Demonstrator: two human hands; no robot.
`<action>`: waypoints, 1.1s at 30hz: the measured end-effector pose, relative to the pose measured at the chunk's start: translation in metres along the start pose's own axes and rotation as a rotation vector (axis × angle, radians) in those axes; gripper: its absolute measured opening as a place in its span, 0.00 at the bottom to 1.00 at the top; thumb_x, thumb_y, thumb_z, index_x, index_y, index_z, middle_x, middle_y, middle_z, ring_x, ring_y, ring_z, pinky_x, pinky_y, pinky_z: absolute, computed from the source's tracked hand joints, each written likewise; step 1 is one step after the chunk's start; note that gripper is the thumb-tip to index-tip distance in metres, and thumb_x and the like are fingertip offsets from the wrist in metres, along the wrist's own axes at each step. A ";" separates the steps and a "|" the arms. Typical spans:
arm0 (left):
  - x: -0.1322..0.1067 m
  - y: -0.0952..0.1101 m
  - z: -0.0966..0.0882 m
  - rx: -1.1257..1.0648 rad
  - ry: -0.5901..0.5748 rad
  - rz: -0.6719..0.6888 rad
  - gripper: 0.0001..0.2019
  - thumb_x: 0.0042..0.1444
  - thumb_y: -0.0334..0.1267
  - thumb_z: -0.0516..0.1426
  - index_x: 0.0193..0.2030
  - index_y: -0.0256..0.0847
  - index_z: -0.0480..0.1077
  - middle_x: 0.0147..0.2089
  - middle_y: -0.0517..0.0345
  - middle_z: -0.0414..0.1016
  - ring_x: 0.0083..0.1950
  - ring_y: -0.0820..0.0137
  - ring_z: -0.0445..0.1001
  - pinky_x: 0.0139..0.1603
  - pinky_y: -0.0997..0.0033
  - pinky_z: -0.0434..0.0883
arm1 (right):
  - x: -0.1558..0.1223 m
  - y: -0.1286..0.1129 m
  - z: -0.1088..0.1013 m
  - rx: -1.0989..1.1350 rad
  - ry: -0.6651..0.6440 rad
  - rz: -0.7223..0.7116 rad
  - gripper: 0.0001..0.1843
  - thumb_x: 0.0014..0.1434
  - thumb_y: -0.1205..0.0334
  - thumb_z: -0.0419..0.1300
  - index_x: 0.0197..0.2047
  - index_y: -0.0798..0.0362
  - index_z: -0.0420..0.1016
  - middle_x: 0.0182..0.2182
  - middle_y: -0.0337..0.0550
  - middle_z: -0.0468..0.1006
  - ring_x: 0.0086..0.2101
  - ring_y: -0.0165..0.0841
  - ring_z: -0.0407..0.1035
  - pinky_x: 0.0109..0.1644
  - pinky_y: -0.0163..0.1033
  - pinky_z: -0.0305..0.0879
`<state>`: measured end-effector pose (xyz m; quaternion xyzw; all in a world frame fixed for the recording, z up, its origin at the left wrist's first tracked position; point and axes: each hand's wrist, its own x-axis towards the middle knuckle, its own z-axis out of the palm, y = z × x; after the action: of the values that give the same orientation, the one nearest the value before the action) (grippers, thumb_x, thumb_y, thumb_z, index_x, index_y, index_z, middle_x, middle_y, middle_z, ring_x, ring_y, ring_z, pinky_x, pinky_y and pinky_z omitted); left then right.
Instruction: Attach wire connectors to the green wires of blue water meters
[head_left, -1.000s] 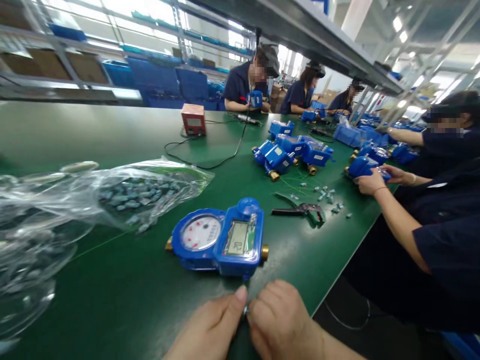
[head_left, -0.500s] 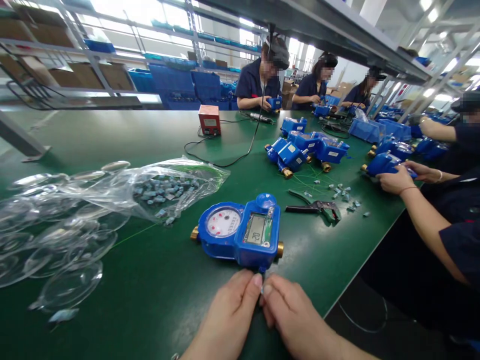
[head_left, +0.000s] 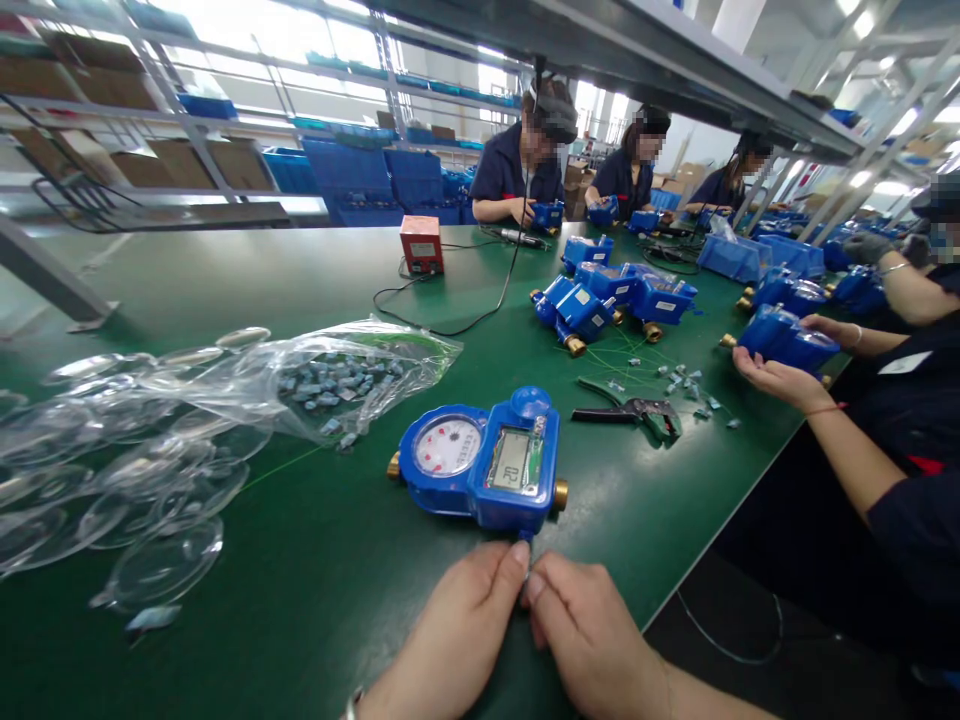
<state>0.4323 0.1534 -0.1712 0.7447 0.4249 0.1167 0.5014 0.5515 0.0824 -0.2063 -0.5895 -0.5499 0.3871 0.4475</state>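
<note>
A blue water meter (head_left: 480, 466) with a round dial, a small display and brass ends lies on the green bench (head_left: 300, 620) in front of me. My left hand (head_left: 457, 630) and my right hand (head_left: 592, 635) meet fingertip to fingertip just below the meter's near edge. Both pinch something tiny at that edge that I cannot make out. A thin green wire (head_left: 281, 465) runs left from the meter across the bench.
A clear bag of small grey parts (head_left: 330, 380) and several clear round covers (head_left: 161, 565) lie at left. Pliers (head_left: 634, 412) and loose small parts lie right of the meter. More blue meters (head_left: 611, 295), a red box (head_left: 421, 243), and several seated workers are beyond.
The view has swung left and steadied. My hands stay pinched at the meter's near edge. The worker on the right has lifted and tilted a blue meter.
</note>
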 end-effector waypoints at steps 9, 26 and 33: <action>0.004 0.004 -0.008 -0.014 0.003 0.017 0.18 0.60 0.48 0.46 0.32 0.39 0.69 0.34 0.56 0.74 0.37 0.66 0.70 0.43 0.69 0.64 | 0.000 -0.007 0.000 -0.067 0.052 0.050 0.11 0.63 0.59 0.46 0.35 0.54 0.65 0.24 0.42 0.70 0.24 0.31 0.64 0.29 0.36 0.59; 0.001 0.006 0.001 -0.002 0.102 -0.057 0.18 0.59 0.49 0.44 0.27 0.40 0.65 0.30 0.55 0.72 0.34 0.65 0.70 0.39 0.67 0.65 | 0.005 -0.007 0.013 0.392 0.102 0.255 0.14 0.60 0.60 0.45 0.25 0.53 0.61 0.12 0.31 0.58 0.15 0.24 0.51 0.20 0.31 0.47; 0.001 0.003 0.007 0.045 0.123 -0.078 0.19 0.59 0.50 0.43 0.28 0.41 0.64 0.31 0.54 0.72 0.34 0.64 0.70 0.38 0.66 0.64 | 0.013 -0.018 0.009 1.531 -0.093 0.738 0.07 0.52 0.67 0.47 0.23 0.55 0.59 0.10 0.27 0.53 0.12 0.18 0.39 0.15 0.25 0.32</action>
<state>0.4384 0.1493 -0.1725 0.7301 0.4859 0.1330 0.4618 0.5383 0.0959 -0.1915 -0.2494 0.0732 0.7972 0.5449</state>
